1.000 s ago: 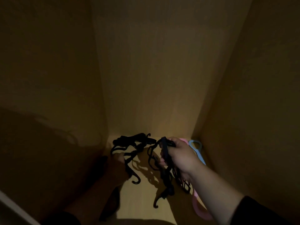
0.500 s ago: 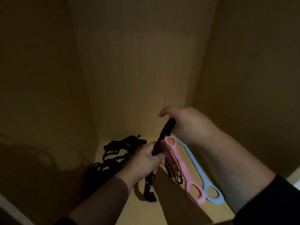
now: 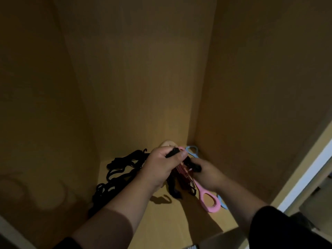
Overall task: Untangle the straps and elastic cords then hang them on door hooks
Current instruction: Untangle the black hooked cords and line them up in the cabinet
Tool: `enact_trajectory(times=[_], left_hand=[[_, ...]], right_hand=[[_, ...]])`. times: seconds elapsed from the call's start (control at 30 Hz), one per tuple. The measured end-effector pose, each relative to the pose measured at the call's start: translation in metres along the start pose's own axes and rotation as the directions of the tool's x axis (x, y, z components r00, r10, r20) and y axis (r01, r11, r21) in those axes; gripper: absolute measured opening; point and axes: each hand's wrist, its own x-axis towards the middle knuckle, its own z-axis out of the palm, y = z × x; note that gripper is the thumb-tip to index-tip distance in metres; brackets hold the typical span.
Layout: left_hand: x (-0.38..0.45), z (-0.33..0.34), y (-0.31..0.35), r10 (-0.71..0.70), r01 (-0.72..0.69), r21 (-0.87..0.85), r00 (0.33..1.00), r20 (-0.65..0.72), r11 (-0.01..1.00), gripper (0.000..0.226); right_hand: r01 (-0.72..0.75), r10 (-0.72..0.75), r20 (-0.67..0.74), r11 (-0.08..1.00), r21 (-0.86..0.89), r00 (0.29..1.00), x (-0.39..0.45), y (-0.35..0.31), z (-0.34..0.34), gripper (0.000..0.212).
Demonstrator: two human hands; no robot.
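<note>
Inside a dim wooden cupboard, my left hand (image 3: 161, 166) grips the upper end of a black strap (image 3: 173, 152) between thumb and fingers. My right hand (image 3: 206, 174) holds another part of the same black strap just to the right. The strap's lower end (image 3: 173, 191) dangles onto the shelf. A tangled pile of black elastic cords with hooks (image 3: 118, 175) lies to the left of my hands. A red-striped strap (image 3: 183, 172) shows between my hands. A pink elastic band (image 3: 206, 196) and a blue one (image 3: 192, 151) lie along the right wall.
The cupboard floor (image 3: 161, 221) is light wood, enclosed by a left wall (image 3: 45, 105), a back wall (image 3: 140, 78) and a right wall (image 3: 260, 105). A white door frame edge (image 3: 309, 171) stands at the far right.
My left hand has risen over the strap's upper end and my right hand has dropped lower and to the right. The camera has shifted, showing more of the right-hand door frame.
</note>
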Motion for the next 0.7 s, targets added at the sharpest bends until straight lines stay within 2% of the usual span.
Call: enact_trajectory(times=[0.07, 0.13, 0.17, 0.23, 0.3, 0.4, 0.47, 0.57, 0.63, 0.7], left_hand=[[0.005, 0.002, -0.004, -0.053, 0.049, -0.176, 0.999, -0.015, 0.983, 0.014], [0.009, 0.003, -0.007, -0.161, 0.149, -0.368, 0.987, -0.002, 0.918, 0.034], [0.011, 0.004, -0.006, -0.194, 0.167, -0.406, 0.981, -0.026, 0.899, 0.036], [0.017, 0.006, -0.005, -0.240, 0.168, -0.424, 0.963, -0.123, 0.890, 0.035], [0.025, 0.008, -0.007, -0.295, 0.182, -0.382, 0.918, -0.263, 0.906, 0.035], [0.043, -0.002, -0.020, -0.391, 0.279, -0.309, 0.828, -0.402, 0.909, 0.042], [0.055, -0.013, -0.033, -0.471, 0.357, -0.324, 0.775, -0.421, 0.876, 0.048], [0.073, -0.030, -0.061, -0.575, 0.516, -0.255, 0.714, -0.399, 0.818, 0.056], [0.084, -0.041, -0.085, -0.567, 0.626, -0.030, 0.683, -0.460, 0.779, 0.058], [0.092, -0.053, -0.104, -0.514, 0.682, 0.221, 0.690, -0.510, 0.697, 0.061]], right_hand=[[-0.051, 0.027, 0.118, 0.977, 0.207, 0.993, -0.010, -0.001, 0.022, 0.030], [-0.106, 0.014, 0.229, 0.914, 0.392, 0.973, -0.020, -0.006, 0.038, 0.041], [-0.145, -0.010, 0.288, 0.846, 0.512, 0.958, -0.023, -0.008, 0.044, 0.044], [-0.289, -0.093, 0.428, 0.610, 0.738, 0.899, -0.028, -0.009, 0.052, 0.043], [-0.439, -0.137, 0.519, 0.380, 0.814, 0.844, -0.032, -0.010, 0.058, 0.049], [-0.514, -0.104, 0.550, 0.247, 0.821, 0.828, -0.033, -0.008, 0.070, 0.055], [-0.532, -0.074, 0.564, 0.250, 0.809, 0.823, -0.031, -0.006, 0.076, 0.054], [-0.538, 0.070, 0.570, 0.444, 0.717, 0.818, -0.023, -0.002, 0.080, 0.048], [-0.547, 0.176, 0.554, 0.551, 0.630, 0.814, -0.015, 0.005, 0.082, 0.046], [-0.550, 0.248, 0.522, 0.612, 0.569, 0.816, -0.008, 0.010, 0.083, 0.037]])
